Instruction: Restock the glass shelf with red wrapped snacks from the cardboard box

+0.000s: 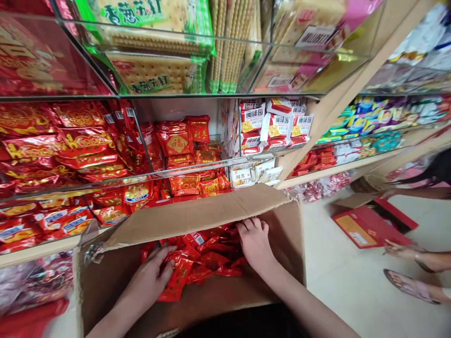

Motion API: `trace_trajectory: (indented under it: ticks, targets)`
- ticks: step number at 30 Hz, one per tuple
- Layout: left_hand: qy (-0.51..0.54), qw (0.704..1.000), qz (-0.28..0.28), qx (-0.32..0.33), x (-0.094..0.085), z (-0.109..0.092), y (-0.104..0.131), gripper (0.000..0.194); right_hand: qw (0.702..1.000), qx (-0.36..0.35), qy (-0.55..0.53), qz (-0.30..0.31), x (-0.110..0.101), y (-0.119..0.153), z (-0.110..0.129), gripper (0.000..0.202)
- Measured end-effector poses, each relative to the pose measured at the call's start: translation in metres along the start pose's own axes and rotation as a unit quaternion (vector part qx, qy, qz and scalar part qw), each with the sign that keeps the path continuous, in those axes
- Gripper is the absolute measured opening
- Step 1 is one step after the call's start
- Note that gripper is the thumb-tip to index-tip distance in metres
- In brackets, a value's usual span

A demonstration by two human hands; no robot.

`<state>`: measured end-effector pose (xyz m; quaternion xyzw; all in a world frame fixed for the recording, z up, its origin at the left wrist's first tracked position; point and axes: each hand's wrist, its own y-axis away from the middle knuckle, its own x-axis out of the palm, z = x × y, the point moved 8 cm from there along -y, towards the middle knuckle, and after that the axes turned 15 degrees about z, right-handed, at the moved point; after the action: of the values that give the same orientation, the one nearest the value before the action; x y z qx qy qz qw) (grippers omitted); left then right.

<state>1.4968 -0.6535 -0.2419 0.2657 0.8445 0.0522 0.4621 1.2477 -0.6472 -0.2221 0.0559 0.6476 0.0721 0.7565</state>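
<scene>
An open cardboard box (211, 206) stands in front of me with a pile of shiny red snack packets (211, 260) inside. On the left of the pile, my left hand (151, 277) curls its thumb and fingers against a red packet with gold print (178, 274). My right hand (255, 241) reaches into the right side of the box, below the raised flap. Its fingers bend down among the packets, and the fingertips are hidden, so what they hold cannot be made out.
Behind the box, shelves with clear dividers hold red packets (84, 138), green-wrapped crackers (151, 72) and white-and-red packets (278, 124). On the floor to the right lies an open red carton (362, 227), with another person's hand (401, 249) and sandalled foot (412, 284) beside it.
</scene>
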Motion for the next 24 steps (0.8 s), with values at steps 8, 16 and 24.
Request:
trace_trajectory:
  ticks: [8,16,24]
  targets:
    - [0.044,0.995,-0.073,0.062,-0.013,-0.039,0.004,0.035,0.894,-0.023,-0.446,-0.046,-0.018,0.028,-0.039,0.024]
    - [0.494,0.833,0.195,0.156,0.023,-0.143,0.001,0.036,0.726,-0.075,-0.683,0.016,-0.032,0.034,0.011,0.023]
    - [0.556,0.816,0.100,0.121,0.020,-0.134,0.023,0.040,0.719,-0.133,-0.682,-0.010,-0.049,0.052,0.026,0.022]
